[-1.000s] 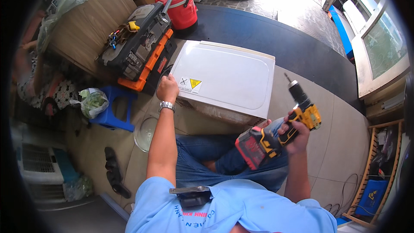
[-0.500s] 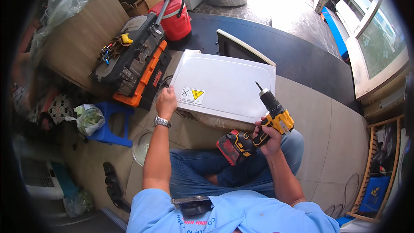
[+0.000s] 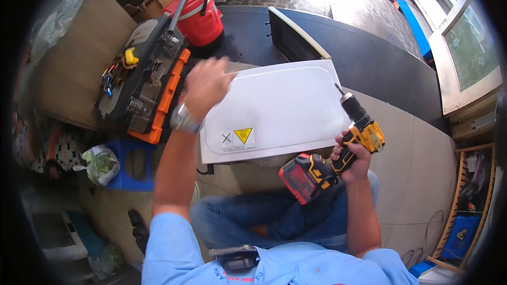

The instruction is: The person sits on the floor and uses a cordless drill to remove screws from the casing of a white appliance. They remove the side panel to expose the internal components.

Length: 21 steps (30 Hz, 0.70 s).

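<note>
A: What has just changed?

B: The left hand point(image 3: 207, 87) has left the near-left corner of the white microwave oven point(image 3: 280, 105) and is now by its far-left one, at the oven's ten o'clock. The oven seems turned counterclockwise, and its door point(image 3: 293, 37), shut a second ago, stands wide open towards one o'clock.

A: Is that hand gripping anything?

B: Its fingers look loosely spread, closed on nothing that I can see. They are blurred, so I can't tell whether the tips touch the casing.

A: And the right hand point(image 3: 353, 161)?

B: Its fingers are wrapped round the handle of the yellow-and-black cordless drill point(image 3: 368, 136), at the oven's four o'clock. The bit points up towards eleven, near the oven's right edge; whether it touches, I can't tell.

A: So what does the change mean for the work?

B: My judgement: the left hand is handling the oven while the drill simply waits. The oven lies just beyond the crossed legs point(image 3: 248, 214), its hot-surface label point(image 3: 238, 138) at eight o'clock on the top panel.
</note>
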Each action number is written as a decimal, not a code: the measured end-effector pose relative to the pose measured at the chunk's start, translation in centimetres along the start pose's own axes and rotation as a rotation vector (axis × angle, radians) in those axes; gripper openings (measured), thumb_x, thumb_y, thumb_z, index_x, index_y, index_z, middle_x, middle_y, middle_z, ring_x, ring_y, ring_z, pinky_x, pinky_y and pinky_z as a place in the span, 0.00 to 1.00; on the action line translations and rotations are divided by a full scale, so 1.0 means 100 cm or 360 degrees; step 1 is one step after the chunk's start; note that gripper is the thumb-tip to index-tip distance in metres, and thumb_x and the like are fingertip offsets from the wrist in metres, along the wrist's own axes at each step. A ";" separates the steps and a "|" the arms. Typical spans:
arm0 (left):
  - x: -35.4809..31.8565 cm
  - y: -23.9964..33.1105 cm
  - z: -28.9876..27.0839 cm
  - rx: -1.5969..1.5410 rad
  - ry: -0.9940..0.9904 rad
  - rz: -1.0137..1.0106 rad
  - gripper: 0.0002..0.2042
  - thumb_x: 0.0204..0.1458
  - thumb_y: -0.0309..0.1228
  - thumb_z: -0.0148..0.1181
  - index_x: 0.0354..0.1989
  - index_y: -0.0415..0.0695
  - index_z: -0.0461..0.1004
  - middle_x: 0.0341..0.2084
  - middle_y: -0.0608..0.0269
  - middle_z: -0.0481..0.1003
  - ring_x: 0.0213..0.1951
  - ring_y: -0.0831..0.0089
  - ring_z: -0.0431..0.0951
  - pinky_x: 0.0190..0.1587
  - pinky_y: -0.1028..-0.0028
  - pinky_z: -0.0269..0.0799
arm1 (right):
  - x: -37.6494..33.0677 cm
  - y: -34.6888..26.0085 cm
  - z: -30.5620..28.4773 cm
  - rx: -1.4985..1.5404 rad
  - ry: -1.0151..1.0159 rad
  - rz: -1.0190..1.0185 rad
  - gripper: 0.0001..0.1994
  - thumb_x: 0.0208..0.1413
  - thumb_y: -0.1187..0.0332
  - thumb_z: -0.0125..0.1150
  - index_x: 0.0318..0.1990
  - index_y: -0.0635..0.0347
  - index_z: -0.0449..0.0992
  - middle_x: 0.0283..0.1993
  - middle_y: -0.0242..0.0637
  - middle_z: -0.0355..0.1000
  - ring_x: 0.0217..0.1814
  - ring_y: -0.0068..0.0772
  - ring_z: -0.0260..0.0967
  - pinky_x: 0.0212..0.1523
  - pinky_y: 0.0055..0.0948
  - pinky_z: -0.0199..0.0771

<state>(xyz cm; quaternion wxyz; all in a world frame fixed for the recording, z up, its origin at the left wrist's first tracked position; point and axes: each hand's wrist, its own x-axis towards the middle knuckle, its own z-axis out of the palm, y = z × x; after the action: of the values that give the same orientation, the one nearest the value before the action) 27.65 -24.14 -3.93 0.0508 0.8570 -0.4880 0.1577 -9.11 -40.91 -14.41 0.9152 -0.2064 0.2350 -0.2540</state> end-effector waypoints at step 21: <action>0.141 0.035 0.123 -0.0817 -0.1016 0.0083 0.31 0.66 0.58 0.33 0.65 0.50 0.69 0.60 0.48 0.71 0.63 0.59 0.69 0.67 0.63 0.58 | -0.005 0.013 -0.028 0.0341 -0.0239 -0.0090 0.23 0.49 0.75 0.54 0.56 0.62 0.68 0.48 0.50 0.76 0.35 0.39 0.74 0.37 0.38 0.74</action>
<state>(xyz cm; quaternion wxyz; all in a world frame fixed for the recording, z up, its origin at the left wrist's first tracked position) 34.11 -40.46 -11.30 0.1050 0.8096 -0.5244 -0.2418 -10.51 -40.27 -17.12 0.9396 -0.1324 0.1312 -0.2872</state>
